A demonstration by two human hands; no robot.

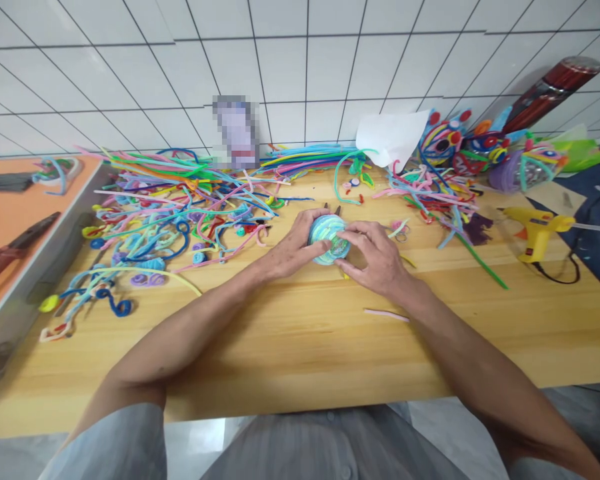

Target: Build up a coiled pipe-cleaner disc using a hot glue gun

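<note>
A round ball wrapped in blue and green pipe cleaner (pixel 325 230) is between my two hands above the wooden table. My left hand (pixel 297 247) grips its left side, with the thumb lying across the front. On the right side, the fingers of my right hand (pixel 375 257) are bent against the ball, the thumb at its lower edge. Dark tips of a tool (pixel 338 210) show just behind the ball. Under my right hand a small yellow piece is partly hidden. A short pink strip (pixel 387 314) lies nearer the front of the table.
Tangled pipe cleaners (pixel 165 213) cover the table's left and back. A yellow glue gun (pixel 540 233) lies at the right, before finished colourful figures (pixel 443 140) and a red cylinder (pixel 555 90). Pliers (pixel 20 247) rest on an orange surface (pixel 80 183) at far left.
</note>
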